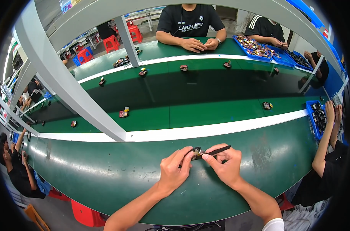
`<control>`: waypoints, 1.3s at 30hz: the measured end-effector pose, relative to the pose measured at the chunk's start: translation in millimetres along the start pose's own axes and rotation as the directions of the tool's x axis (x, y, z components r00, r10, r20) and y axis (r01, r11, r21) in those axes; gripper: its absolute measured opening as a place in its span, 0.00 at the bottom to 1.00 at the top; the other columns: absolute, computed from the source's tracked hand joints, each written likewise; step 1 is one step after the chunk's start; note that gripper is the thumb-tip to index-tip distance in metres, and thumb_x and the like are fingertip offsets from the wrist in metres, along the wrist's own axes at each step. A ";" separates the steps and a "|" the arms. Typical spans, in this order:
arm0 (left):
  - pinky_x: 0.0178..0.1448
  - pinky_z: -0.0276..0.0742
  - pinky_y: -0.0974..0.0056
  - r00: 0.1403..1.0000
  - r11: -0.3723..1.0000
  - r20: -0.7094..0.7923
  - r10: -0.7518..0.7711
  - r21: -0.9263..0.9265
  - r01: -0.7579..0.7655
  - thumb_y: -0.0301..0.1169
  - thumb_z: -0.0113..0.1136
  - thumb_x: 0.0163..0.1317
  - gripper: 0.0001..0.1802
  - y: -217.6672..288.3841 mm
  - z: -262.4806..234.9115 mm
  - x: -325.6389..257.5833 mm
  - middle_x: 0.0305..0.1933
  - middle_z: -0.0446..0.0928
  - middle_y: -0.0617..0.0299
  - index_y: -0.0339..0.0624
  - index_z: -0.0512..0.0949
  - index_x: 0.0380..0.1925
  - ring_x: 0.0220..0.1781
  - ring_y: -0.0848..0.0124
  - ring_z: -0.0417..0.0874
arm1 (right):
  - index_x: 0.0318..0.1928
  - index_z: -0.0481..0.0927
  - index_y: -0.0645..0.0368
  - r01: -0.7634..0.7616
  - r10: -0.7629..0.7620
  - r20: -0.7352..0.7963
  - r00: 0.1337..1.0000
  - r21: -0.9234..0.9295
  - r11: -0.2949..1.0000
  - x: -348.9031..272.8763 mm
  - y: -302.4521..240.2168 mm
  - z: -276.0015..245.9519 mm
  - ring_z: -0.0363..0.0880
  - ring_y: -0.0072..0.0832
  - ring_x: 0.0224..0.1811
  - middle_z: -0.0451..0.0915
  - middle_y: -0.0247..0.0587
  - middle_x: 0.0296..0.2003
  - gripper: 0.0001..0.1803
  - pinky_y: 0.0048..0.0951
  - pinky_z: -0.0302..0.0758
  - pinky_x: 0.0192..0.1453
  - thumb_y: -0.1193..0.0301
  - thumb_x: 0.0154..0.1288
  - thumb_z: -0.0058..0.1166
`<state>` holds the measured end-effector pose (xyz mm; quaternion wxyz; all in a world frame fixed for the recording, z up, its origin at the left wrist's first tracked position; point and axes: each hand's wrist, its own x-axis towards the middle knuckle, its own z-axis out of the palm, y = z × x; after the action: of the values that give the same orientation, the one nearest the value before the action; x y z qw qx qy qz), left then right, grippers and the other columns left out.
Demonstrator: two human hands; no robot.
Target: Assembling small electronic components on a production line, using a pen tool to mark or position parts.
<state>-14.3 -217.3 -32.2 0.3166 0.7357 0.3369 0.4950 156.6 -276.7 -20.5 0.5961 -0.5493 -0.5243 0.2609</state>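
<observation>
A long green workbench (pixel 105 173) curves across the lower frame, a conveyor belt (pixel 205 96) behind it. At lower centre the left hand (pixel 175 169) pinches a small dark part (pixel 196 151), fingers closed; the right hand (pixel 225 163) grips a black tool (pixel 217 150) against it. Steadying both wrists should help. Fingers hide the part's shape.

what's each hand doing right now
left hand: closed, fingers pinching a small dark part
right hand: closed, holding black tweezers to that part
</observation>
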 end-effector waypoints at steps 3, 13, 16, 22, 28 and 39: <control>0.24 0.82 0.70 1.000 1.000 0.007 -0.002 -0.009 0.002 0.19 0.63 0.66 0.08 0.3 -2.2 -0.8 0.33 0.85 0.54 0.29 0.82 0.45 0.24 0.71 0.87 | 0.41 0.82 0.69 -0.207 0.204 0.035 0.978 0.214 0.955 3.2 -1.1 -1.6 0.80 0.12 0.27 0.87 0.40 0.31 0.07 0.13 0.69 0.26 0.83 0.63 0.66; 0.27 0.85 0.70 1.000 1.000 0.031 0.000 -0.011 0.000 0.17 0.62 0.67 0.09 3.7 -2.0 -0.9 0.36 0.86 0.52 0.27 0.82 0.46 0.27 0.71 0.89 | 0.41 0.81 0.72 -0.426 0.405 0.137 0.904 0.371 0.825 11.8 -11.5 -8.4 0.89 0.28 0.40 0.87 0.48 0.37 0.07 0.23 0.86 0.45 0.83 0.65 0.65; 0.27 0.86 0.70 1.000 1.000 0.013 -0.012 -0.007 0.012 0.18 0.62 0.67 0.09 2.3 -0.8 -1.6 0.36 0.86 0.51 0.27 0.82 0.46 0.27 0.70 0.89 | 0.42 0.81 0.72 -0.466 0.454 0.123 0.882 0.361 0.808 12.8 -16.7 -7.9 0.89 0.29 0.40 0.87 0.49 0.37 0.07 0.24 0.86 0.46 0.83 0.65 0.65; 0.28 0.87 0.69 1.000 1.000 0.009 -0.005 -0.003 0.005 0.18 0.62 0.67 0.09 2.9 1.3 -0.7 0.36 0.86 0.51 0.26 0.82 0.46 0.27 0.70 0.89 | 0.40 0.82 0.64 -0.389 0.388 0.080 0.918 0.367 0.845 10.0 -10.5 -5.5 0.68 0.08 0.16 0.89 0.45 0.32 0.07 0.15 0.53 0.17 0.77 0.65 0.67; 0.29 0.87 0.69 0.999 0.999 0.025 0.027 0.026 -0.028 0.17 0.61 0.67 0.09 3.5 4.0 0.3 0.36 0.86 0.51 0.26 0.81 0.46 0.28 0.69 0.90 | 0.43 0.80 0.73 -0.456 0.440 0.127 0.889 0.346 0.820 11.9 -13.6 -9.9 0.89 0.29 0.40 0.87 0.50 0.37 0.08 0.23 0.85 0.47 0.83 0.66 0.64; 0.28 0.87 0.69 0.978 0.966 0.049 0.201 0.157 -0.206 0.16 0.63 0.65 0.10 6.8 14.0 0.6 0.35 0.85 0.50 0.26 0.80 0.45 0.27 0.68 0.90 | 0.42 0.79 0.72 -0.485 0.479 0.116 0.870 0.375 0.790 16.4 -13.5 -18.5 0.89 0.29 0.41 0.87 0.50 0.38 0.07 0.25 0.85 0.48 0.84 0.65 0.64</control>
<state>0.2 -222.6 -30.8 0.2090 0.7974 0.2934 0.4841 175.0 -272.7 0.4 0.6035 -0.5322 -0.3082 0.5076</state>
